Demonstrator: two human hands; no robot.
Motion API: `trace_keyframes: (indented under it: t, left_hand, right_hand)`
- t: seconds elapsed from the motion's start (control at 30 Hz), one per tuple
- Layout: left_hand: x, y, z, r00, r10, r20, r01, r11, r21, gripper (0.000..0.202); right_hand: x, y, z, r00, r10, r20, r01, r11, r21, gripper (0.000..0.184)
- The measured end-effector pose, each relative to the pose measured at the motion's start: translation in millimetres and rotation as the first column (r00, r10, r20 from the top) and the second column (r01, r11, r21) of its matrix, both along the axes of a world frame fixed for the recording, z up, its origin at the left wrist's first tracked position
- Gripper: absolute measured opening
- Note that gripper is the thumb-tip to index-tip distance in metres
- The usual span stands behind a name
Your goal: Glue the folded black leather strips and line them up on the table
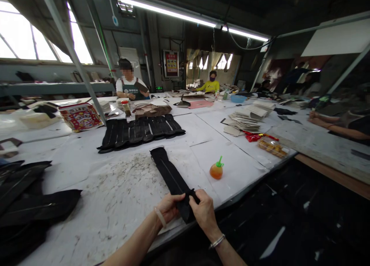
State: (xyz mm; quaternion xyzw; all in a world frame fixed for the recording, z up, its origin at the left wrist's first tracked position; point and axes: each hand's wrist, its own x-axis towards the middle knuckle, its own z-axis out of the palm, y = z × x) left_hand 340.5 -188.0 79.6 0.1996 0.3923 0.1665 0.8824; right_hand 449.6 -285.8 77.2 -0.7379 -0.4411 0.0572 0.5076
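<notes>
A long black fabric strip (169, 171) with a seam down its middle lies on the white table (121, 192), running from the centre toward the near edge. My left hand (169, 207) pinches its near end from the left. My right hand (204, 212) grips the same end from the right, fingers curled round it. Both hands sit at the table's front edge. A small orange squeeze bottle (216, 169) with a green cap stands to the right of the strip.
A row of black pieces (141, 131) lies overlapped farther back. More black pieces (26, 204) are piled at the left. Stacks of pale cut sheets (245, 119) and a snack packet (272, 146) lie at the right. Other people sit along the far and right sides.
</notes>
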Motion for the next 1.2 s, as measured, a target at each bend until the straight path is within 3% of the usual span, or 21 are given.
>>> trace_keyframes:
  t: [0.1, 0.2, 0.3, 0.43, 0.57, 0.63, 0.73, 0.83, 0.93, 1.0, 1.1, 1.2]
  left_hand:
    - [8.4, -4.8, 2.2, 0.997, 0.081, -0.002, -0.081, 0.996, 0.036, 0.030]
    - [16.3, -3.0, 2.8, 0.992, 0.120, 0.037, -0.121, 0.992, 0.022, 0.027]
    - [22.5, -0.5, 3.4, 0.989, 0.137, 0.049, -0.138, 0.990, 0.006, 0.025]
    - [30.0, -4.3, 5.1, 0.988, 0.146, 0.047, -0.146, 0.989, 0.003, 0.024]
    - [35.3, -13.5, 3.0, 0.987, 0.156, 0.026, -0.156, 0.988, -0.022, 0.017]
    - [35.6, -16.2, 0.0, 0.986, 0.167, 0.002, -0.167, 0.986, -0.027, 0.015]
    - [32.3, -16.1, -4.6, 0.979, 0.200, -0.038, -0.199, 0.979, 0.031, 0.019]
    - [24.9, -13.3, -7.0, 0.968, 0.232, -0.093, -0.218, 0.966, 0.138, 0.023]
    - [14.5, -10.9, -5.7, 0.969, 0.218, -0.117, -0.194, 0.963, 0.189, 0.023]
    - [7.1, -10.1, -2.7, 0.975, 0.188, -0.117, -0.164, 0.968, 0.191, 0.022]
    - [-2.3, -10.0, 3.4, 0.983, 0.137, -0.124, -0.116, 0.980, 0.160, 0.015]
    - [-7.9, -9.5, 8.7, 0.988, 0.108, -0.110, -0.092, 0.986, 0.140, 0.013]
  right_hand:
    - [3.1, -5.6, 1.8, 0.991, -0.091, -0.100, 0.100, 0.991, 0.091, 0.009]
    - [3.0, -19.0, 1.7, 0.932, -0.216, -0.292, 0.277, 0.943, 0.185, 0.030]
    - [-3.9, -31.2, -3.4, 0.887, -0.253, -0.386, 0.342, 0.922, 0.181, 0.040]
    - [-13.7, -24.1, -11.9, 0.859, -0.296, -0.419, 0.384, 0.912, 0.145, 0.038]
    - [-13.1, 1.2, -14.9, 0.837, -0.374, -0.400, 0.449, 0.887, 0.109, 0.052]
    - [-11.7, 8.4, -15.1, 0.866, -0.393, -0.310, 0.450, 0.883, 0.136, 0.044]
    - [-12.0, 6.0, -14.8, 0.950, -0.310, 0.032, 0.299, 0.936, 0.187, 0.018]
    - [-13.4, -4.5, -13.0, 0.945, -0.079, 0.316, 0.043, 0.992, 0.119, 0.039]
    - [-11.3, -11.5, -5.7, 0.892, 0.154, 0.425, -0.180, 0.983, 0.022, 0.054]
    - [-6.9, -11.1, 4.0, 0.853, 0.314, 0.418, -0.322, 0.945, -0.054, 0.051]
    - [2.9, -1.7, 22.4, 0.843, 0.517, 0.148, -0.503, 0.855, -0.124, 0.031]
    - [11.8, 15.7, 35.3, 0.840, 0.529, -0.120, -0.542, 0.832, -0.123, 0.016]
